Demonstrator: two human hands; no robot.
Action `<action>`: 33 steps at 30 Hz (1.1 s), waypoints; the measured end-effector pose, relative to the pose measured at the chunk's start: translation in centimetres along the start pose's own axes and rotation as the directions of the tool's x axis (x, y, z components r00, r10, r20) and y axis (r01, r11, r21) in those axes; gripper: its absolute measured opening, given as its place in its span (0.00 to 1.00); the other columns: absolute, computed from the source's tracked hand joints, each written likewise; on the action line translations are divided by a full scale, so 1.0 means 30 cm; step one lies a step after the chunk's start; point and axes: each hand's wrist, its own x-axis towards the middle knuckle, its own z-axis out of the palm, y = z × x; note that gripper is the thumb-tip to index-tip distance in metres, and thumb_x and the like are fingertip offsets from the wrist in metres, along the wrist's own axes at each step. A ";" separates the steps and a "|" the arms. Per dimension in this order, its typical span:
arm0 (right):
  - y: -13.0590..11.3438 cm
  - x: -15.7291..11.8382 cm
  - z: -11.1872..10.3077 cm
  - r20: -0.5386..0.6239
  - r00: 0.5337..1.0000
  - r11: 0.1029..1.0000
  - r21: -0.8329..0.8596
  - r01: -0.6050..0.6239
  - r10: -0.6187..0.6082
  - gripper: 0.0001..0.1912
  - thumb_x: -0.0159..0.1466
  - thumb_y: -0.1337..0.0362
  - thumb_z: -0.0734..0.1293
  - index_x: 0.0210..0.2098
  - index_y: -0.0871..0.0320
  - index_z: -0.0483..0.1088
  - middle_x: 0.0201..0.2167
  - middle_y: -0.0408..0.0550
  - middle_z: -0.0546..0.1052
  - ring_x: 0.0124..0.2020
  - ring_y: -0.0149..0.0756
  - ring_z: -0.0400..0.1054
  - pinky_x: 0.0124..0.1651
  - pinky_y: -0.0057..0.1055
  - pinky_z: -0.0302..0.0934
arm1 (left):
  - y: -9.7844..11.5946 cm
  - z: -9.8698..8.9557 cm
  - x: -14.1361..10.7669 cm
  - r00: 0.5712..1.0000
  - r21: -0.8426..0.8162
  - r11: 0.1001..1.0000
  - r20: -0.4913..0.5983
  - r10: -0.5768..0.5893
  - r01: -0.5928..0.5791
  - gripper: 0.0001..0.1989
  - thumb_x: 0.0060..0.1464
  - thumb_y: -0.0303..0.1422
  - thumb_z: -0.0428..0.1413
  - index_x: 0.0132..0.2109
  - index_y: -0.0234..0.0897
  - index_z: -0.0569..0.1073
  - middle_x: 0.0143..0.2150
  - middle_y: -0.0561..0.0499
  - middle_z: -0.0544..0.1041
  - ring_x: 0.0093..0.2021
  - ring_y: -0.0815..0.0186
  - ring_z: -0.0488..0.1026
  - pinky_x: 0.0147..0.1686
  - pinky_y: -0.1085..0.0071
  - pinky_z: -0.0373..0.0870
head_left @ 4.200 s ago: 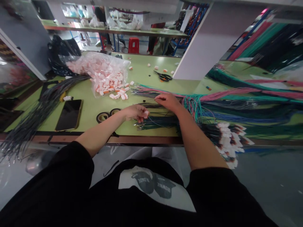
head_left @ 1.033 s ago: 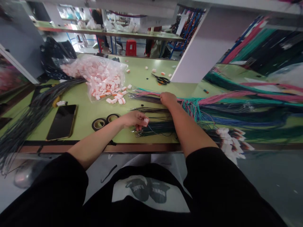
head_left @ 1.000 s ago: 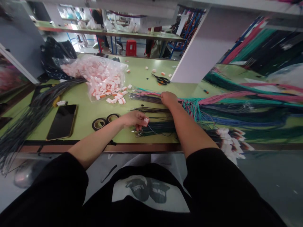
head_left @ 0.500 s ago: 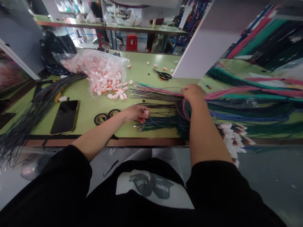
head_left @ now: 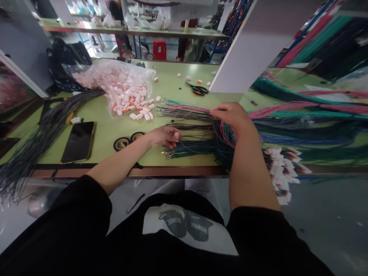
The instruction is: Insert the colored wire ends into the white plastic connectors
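My left hand (head_left: 165, 137) pinches a small white and orange connector housing (head_left: 177, 135) between thumb and fingers. A thin wire (head_left: 188, 148) runs from the housing toward the right. My right hand (head_left: 230, 115) is over the wire bundles, its fingertips closed on the pink and grey wires (head_left: 192, 110); how many strands are in the pinch I cannot make out. Below lie brown wires (head_left: 192, 126) and dark green wires (head_left: 195, 148), their metal-tipped ends pointing left. Beside my right forearm, a cluster of white connectors (head_left: 280, 165) hangs over the table edge.
A clear plastic bag (head_left: 115, 82) spills connector housings across the green table (head_left: 169, 90). Black scissors (head_left: 197, 89), a phone (head_left: 78, 142) and black tape rolls (head_left: 122, 143) lie around. Grey wires (head_left: 43, 134) hang off the left side. A pale post (head_left: 238, 50) rises at the back.
My right hand has shifted slightly left along the pink and grey wires, its fingers now reaching further out. My left hand stays almost in place with the connector housing.
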 end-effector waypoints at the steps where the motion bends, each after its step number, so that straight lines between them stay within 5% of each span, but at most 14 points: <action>1: -0.009 -0.008 0.001 0.032 0.996 0.992 0.102 0.077 -0.081 0.14 0.56 0.60 0.61 0.33 0.59 0.76 0.29 0.49 0.77 0.32 0.37 0.68 0.34 0.31 0.59 | -0.002 -0.001 0.002 1.000 0.005 1.000 0.000 -0.001 0.001 0.12 0.46 0.23 0.59 0.39 0.33 0.66 0.24 0.57 0.71 0.19 0.75 0.70 0.21 0.79 0.65; 5: -0.082 -0.037 0.057 0.098 0.947 0.926 0.262 0.273 -0.307 0.12 0.54 0.60 0.62 0.32 0.58 0.76 0.30 0.44 0.77 0.32 0.34 0.68 0.36 0.30 0.59 | -0.001 -0.003 0.004 1.000 0.014 1.000 0.002 0.000 0.000 0.12 0.47 0.22 0.58 0.40 0.33 0.65 0.24 0.57 0.70 0.18 0.76 0.69 0.20 0.78 0.65; 11: -0.186 -0.094 0.144 0.086 0.882 0.853 0.313 0.418 -0.464 0.11 0.55 0.64 0.61 0.32 0.58 0.75 0.29 0.45 0.77 0.31 0.31 0.67 0.35 0.27 0.56 | 0.015 0.010 -0.018 1.000 0.013 1.000 -0.016 0.013 -0.013 0.12 0.49 0.19 0.55 0.41 0.32 0.65 0.24 0.58 0.70 0.18 0.76 0.69 0.20 0.79 0.65; 19: -0.152 -0.181 0.175 0.012 0.966 0.954 0.159 0.255 -0.260 0.08 0.53 0.64 0.62 0.27 0.56 0.73 0.26 0.43 0.76 0.26 0.31 0.64 0.29 0.26 0.51 | 0.009 0.005 -0.014 1.000 0.022 1.000 -0.002 0.012 -0.012 0.13 0.48 0.22 0.57 0.42 0.33 0.65 0.25 0.58 0.70 0.19 0.77 0.69 0.21 0.79 0.65; 33: -0.184 -0.227 0.168 0.040 0.979 0.979 -0.035 0.200 -0.198 0.07 0.53 0.64 0.60 0.24 0.56 0.69 0.24 0.43 0.74 0.27 0.31 0.63 0.28 0.26 0.49 | 0.011 0.011 -0.020 1.000 0.016 1.000 -0.021 0.014 -0.014 0.10 0.49 0.22 0.56 0.40 0.33 0.65 0.24 0.58 0.69 0.18 0.76 0.68 0.20 0.79 0.64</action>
